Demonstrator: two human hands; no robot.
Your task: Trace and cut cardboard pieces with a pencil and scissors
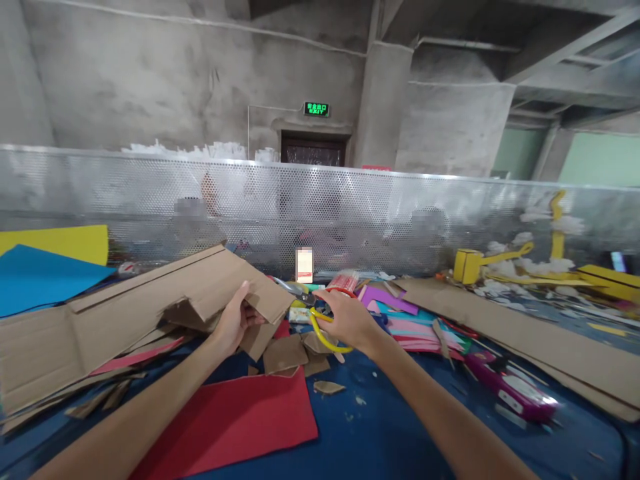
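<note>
Both hands are busy at the middle of the worktop (400, 427): the left hand (234, 325) is closed on the ragged lower edge of a long, flat sheet of corrugated cardboard (150, 300) and lifts that end a little off the pile, while the right hand (347, 319) is closed through the yellow loops of a pair of scissors (320, 327), whose blades point left toward the cardboard and are apart from it.

To cut cleanly here, I judge the sheet should be held taut near the cut line, thumb on top and fingers clear of the blades, with the card fed deep into the open blades rather than nipped at the tips. Brown offcuts (287, 353) lie just below the hands, touching a red sheet (240, 420).

Readable writing is scarce: a green sign (317, 109) above the far doorway reads "EXIT", with small characters over it too fine to make out. A roll of tape (345, 281) behind the right hand carries red print, illegible.
</note>
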